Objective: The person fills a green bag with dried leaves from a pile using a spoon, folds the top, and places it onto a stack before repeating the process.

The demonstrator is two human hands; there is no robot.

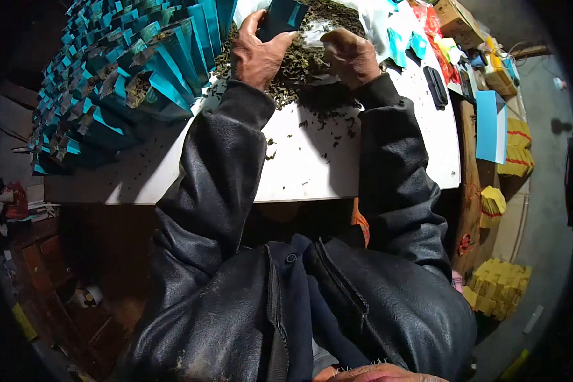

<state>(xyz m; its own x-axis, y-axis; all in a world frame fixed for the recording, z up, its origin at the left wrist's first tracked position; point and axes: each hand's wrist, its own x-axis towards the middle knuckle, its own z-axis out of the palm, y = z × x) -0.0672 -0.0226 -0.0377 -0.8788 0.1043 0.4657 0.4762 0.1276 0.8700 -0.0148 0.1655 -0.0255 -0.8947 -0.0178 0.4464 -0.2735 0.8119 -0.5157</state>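
My left hand (259, 54) is wrapped round a dark teal packet (282, 18) at the top centre, above the table's far part. To its right, my right hand (352, 56) is closed, with its fingers curled over a pile of dark dried leaves (299, 63); what it holds, if anything, is hidden. Some leaves are scattered on the white table (299, 172) near the wrists. Left of my left hand stand several rows of open teal packets (172, 60), some with leaves in their mouths.
A black case (435, 88) lies at the table's right side. Beyond that edge are a light blue box (490, 126), a wooden beam (470, 184) and yellow bundles (500, 286). Cardboard boxes (458, 24) stand at the upper right. A wooden cabinet (48, 261) is at the lower left.
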